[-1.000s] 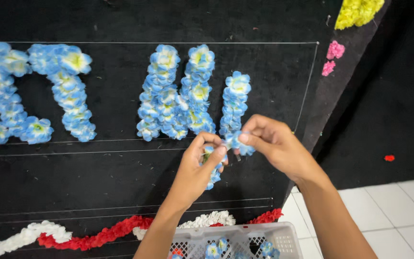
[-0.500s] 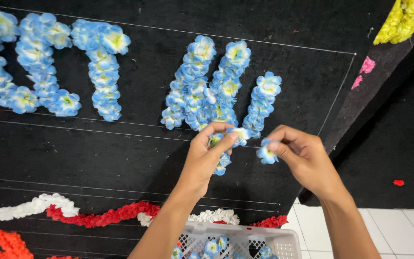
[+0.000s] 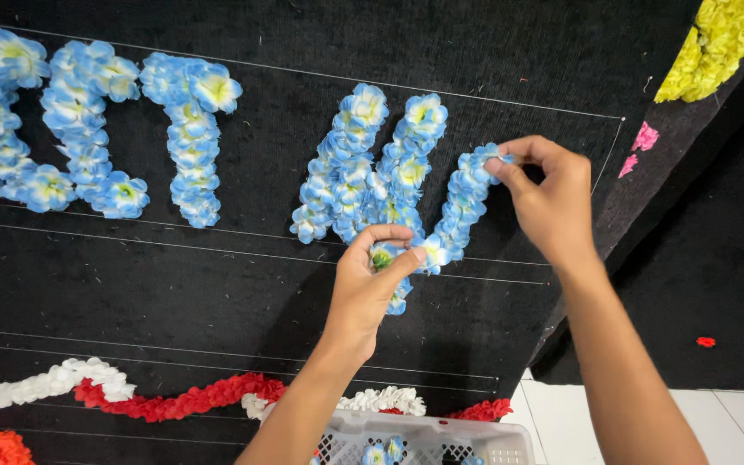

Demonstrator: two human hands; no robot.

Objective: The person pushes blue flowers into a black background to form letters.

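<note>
A black board (image 3: 243,284) stands in front of me, with blue-and-white artificial flowers fixed on it in letter shapes. My left hand (image 3: 372,288) pinches a small bunch of these blue flowers (image 3: 387,258) near the bottom of the rightmost flower letter (image 3: 381,176). My right hand (image 3: 548,198) is higher up, its fingertips pressing one blue flower (image 3: 491,159) against the top of the letter's right stroke (image 3: 462,202).
More blue flower letters (image 3: 88,129) fill the board's left side. A white and red flower garland (image 3: 174,398) runs along the bottom. A white plastic basket (image 3: 424,439) with blue flowers sits below. Yellow flowers (image 3: 716,43) and pink flowers (image 3: 643,138) are at the upper right.
My right hand has gone up from beside the left hand to the top of the right stroke with a flower. The left hand stays low with its bunch. The view moved closer.
</note>
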